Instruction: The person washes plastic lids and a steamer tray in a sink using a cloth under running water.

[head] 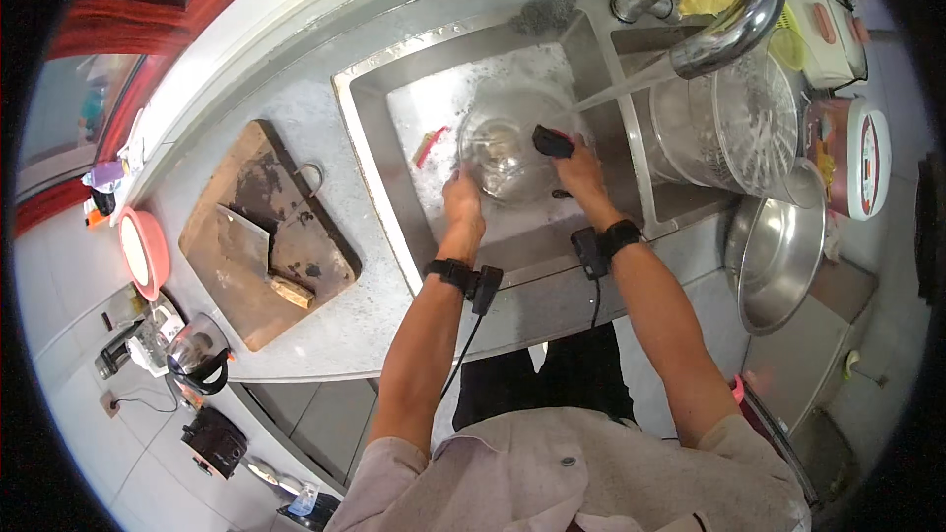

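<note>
My left hand point(463, 199) grips the near left rim of a clear round lid or shallow bowl point(510, 170), which I cannot tell apart for sure, inside the steel sink point(410, 218). In my right hand point(582, 171) is a black-and-red scrubbing brush or pad point(553, 141), held over the right side of the clear piece. Water streams from the chrome faucet point(728, 33) towards it. Suds cover part of the sink floor, where a small red-and-tan item point(431, 146) lies left of the clear piece.
Left of the sink, a cleaver point(247, 242) lies on a wooden cutting board point(214, 266). Clear and steel containers point(746, 118) stand over the right basin. A steel bowl point(783, 266) leans beside them. Behind it is a lidded bucket point(868, 159). An electric kettle point(198, 351) stands far left.
</note>
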A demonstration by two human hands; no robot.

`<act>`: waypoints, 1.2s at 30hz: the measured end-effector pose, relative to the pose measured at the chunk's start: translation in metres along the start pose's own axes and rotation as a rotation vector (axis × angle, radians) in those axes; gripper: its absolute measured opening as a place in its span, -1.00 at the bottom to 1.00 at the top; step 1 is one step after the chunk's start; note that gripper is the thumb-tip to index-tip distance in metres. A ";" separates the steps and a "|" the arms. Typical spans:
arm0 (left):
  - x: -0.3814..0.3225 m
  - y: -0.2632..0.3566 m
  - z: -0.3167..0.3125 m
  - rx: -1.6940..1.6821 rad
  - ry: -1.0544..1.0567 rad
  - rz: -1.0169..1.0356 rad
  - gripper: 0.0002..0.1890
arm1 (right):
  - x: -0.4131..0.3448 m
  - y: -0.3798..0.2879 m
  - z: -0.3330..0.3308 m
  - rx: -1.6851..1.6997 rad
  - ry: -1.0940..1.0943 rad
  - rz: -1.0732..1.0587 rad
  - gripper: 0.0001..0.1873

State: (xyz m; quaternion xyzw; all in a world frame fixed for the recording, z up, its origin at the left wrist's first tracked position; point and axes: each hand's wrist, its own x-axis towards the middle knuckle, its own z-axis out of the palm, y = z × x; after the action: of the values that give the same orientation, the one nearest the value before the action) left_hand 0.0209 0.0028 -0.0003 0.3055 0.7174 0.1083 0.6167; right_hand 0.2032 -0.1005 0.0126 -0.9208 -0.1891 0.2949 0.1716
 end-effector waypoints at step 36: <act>-0.094 0.109 0.071 -0.040 -0.557 0.288 -0.64 | -0.056 -0.072 -0.096 0.387 0.282 -0.717 -0.42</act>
State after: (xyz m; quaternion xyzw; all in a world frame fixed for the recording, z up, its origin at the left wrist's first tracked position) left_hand 0.1267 0.0192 0.1193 0.4097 0.4680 0.1206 0.7737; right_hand 0.2012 -0.0826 0.1437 -0.7789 -0.4129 0.1182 0.4570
